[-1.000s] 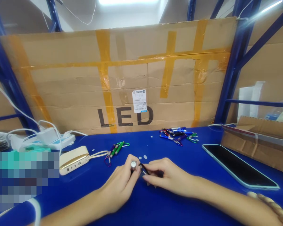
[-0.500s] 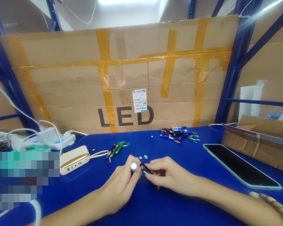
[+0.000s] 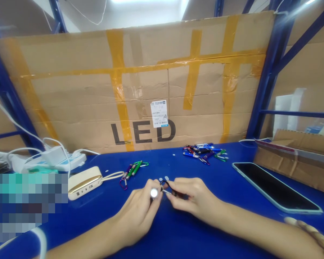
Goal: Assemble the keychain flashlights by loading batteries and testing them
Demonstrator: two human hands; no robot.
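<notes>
Near the middle of the table, my left hand (image 3: 140, 207) is closed around a small flashlight (image 3: 154, 193), whose round white end faces me. Most of its body is hidden by my fingers. My right hand (image 3: 194, 196) pinches a black carabiner clip (image 3: 166, 183), which arches between the two hands beside the flashlight. A metal ring (image 3: 162, 187) shows where the clip meets my left fingertips. Beyond my left hand lie green mini flashlights (image 3: 136, 168) and a purple carabiner (image 3: 123, 183). Two small pale discs (image 3: 166, 178) rest just past my fingers.
A pile of mini flashlights with coloured clips (image 3: 202, 153) lies at the back. On the left are a cream power bank (image 3: 86, 181) and a white power strip (image 3: 77, 160) with cables. A phone (image 3: 275, 187) and an open cardboard box (image 3: 294, 151) occupy the right. Taped cardboard (image 3: 83, 100) stands behind.
My right hand has shifted slightly right and the black clip now shows as a wider arch. The left hand and flashlight have moved only a little. The camera view has tilted slightly.
</notes>
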